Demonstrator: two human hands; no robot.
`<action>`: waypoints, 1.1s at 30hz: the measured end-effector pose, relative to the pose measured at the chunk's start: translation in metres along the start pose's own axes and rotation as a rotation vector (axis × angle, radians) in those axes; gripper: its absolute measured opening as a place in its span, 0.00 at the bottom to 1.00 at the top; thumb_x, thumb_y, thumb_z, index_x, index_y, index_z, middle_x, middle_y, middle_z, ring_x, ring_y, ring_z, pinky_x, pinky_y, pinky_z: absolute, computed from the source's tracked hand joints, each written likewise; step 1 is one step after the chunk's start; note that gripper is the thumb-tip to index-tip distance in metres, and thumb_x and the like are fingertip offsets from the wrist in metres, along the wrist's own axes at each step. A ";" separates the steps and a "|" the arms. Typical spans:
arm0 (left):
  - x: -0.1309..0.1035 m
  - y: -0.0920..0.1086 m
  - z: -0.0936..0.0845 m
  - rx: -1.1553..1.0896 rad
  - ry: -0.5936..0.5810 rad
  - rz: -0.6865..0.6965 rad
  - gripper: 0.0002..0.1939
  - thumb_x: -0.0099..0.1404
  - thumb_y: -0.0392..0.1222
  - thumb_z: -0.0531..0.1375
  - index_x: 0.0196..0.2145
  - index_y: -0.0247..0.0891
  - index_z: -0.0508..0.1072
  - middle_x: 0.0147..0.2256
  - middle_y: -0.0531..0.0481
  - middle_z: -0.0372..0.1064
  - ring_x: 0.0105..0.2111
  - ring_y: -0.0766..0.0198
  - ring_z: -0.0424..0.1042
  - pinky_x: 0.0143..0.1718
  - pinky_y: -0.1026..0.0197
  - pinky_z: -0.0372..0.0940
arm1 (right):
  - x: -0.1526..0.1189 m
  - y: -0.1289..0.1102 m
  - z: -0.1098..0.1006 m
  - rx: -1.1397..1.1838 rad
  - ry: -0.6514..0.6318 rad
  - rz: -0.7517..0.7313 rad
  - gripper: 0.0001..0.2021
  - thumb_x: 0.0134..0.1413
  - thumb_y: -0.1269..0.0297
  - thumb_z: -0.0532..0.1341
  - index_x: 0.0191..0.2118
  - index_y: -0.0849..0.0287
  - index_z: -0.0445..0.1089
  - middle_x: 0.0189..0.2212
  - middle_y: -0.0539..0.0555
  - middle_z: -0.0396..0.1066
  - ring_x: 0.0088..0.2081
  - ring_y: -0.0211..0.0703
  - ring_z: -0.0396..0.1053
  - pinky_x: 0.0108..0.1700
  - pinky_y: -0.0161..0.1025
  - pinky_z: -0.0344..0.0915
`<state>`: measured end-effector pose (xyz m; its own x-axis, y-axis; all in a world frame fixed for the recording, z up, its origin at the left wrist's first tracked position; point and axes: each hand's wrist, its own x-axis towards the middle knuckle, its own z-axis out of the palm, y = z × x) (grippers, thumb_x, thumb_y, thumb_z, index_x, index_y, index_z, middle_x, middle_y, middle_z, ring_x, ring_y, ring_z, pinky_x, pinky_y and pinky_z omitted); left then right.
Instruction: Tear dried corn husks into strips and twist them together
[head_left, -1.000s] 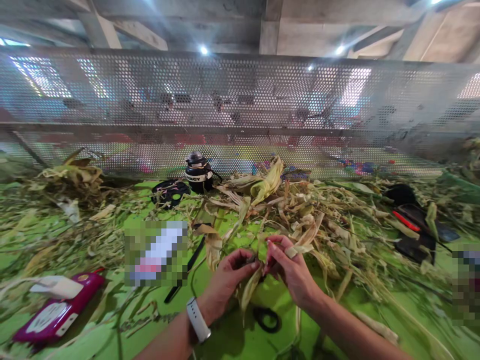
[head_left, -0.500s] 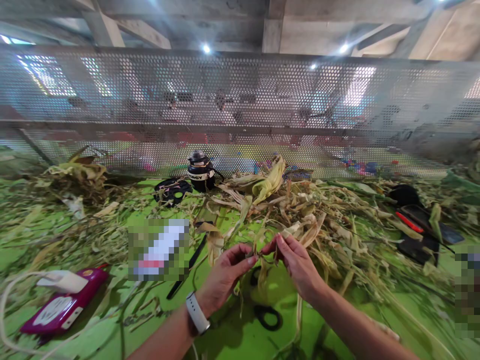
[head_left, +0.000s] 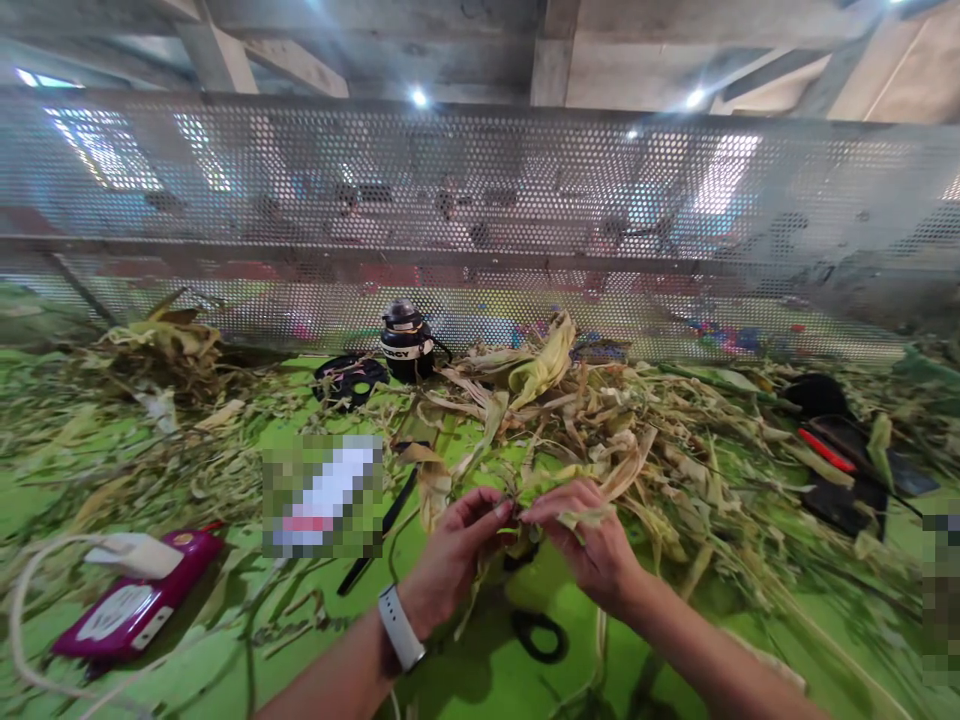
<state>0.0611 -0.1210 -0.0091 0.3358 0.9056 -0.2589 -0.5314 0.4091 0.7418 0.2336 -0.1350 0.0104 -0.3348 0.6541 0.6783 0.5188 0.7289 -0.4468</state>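
My left hand (head_left: 469, 530), with a white watch band on its wrist, pinches a thin dried plant stem (head_left: 513, 490) with withered leaves. My right hand (head_left: 596, 545) is closed beside it, its thumb and fingertips on the same stem. A pale leaf strip (head_left: 586, 517) lies across the right fingers. Leaf pieces hang below the hands. Under them on the green table (head_left: 465, 680) is a black loop (head_left: 538, 636) that looks like a scissor handle, its other end partly hidden. Dried corn husks (head_left: 544, 370) lie heaped just beyond the hands.
A purple power strip (head_left: 142, 605) with a white plug is at left. Near it are a blurred-out pale object (head_left: 334, 495) and a black strap (head_left: 379, 535). A dark jar (head_left: 407, 345) stands by the perforated metal screen (head_left: 480, 200). A black-and-red item (head_left: 832, 460) lies right among dried plants.
My right hand has moved in against the left fingertips and turned, with a leaf strip now across its fingers. My left hand keeps its pinch. The view has shifted slightly.
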 end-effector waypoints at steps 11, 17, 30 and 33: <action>-0.003 -0.002 0.006 0.284 0.109 0.088 0.19 0.45 0.49 0.70 0.28 0.37 0.67 0.24 0.58 0.64 0.22 0.72 0.63 0.23 0.69 0.61 | 0.000 -0.006 0.010 0.485 0.087 0.509 0.11 0.59 0.57 0.56 0.34 0.58 0.69 0.29 0.53 0.74 0.34 0.42 0.72 0.39 0.37 0.67; 0.000 -0.003 0.005 0.480 0.117 0.166 0.19 0.45 0.52 0.68 0.26 0.35 0.69 0.22 0.56 0.65 0.21 0.71 0.62 0.22 0.68 0.57 | -0.002 -0.005 0.020 0.735 0.034 0.663 0.18 0.59 0.48 0.52 0.30 0.58 0.63 0.15 0.45 0.64 0.18 0.35 0.63 0.26 0.33 0.63; 0.004 0.003 -0.002 0.490 0.110 0.228 0.13 0.49 0.42 0.66 0.32 0.36 0.70 0.30 0.50 0.71 0.30 0.65 0.69 0.31 0.65 0.62 | -0.001 0.000 0.011 0.444 -0.152 0.739 0.12 0.47 0.61 0.55 0.18 0.60 0.60 0.16 0.47 0.57 0.20 0.34 0.57 0.23 0.31 0.57; 0.003 0.002 0.000 0.500 0.100 0.223 0.14 0.49 0.42 0.66 0.33 0.36 0.69 0.31 0.48 0.72 0.32 0.64 0.70 0.32 0.64 0.63 | 0.000 -0.003 0.011 0.294 -0.134 0.713 0.13 0.48 0.60 0.55 0.17 0.59 0.59 0.16 0.47 0.56 0.20 0.34 0.56 0.23 0.31 0.55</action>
<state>0.0606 -0.1177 -0.0083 0.1689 0.9804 -0.1019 -0.1395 0.1262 0.9822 0.2233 -0.1350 0.0049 -0.1008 0.9897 0.1018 0.4205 0.1351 -0.8972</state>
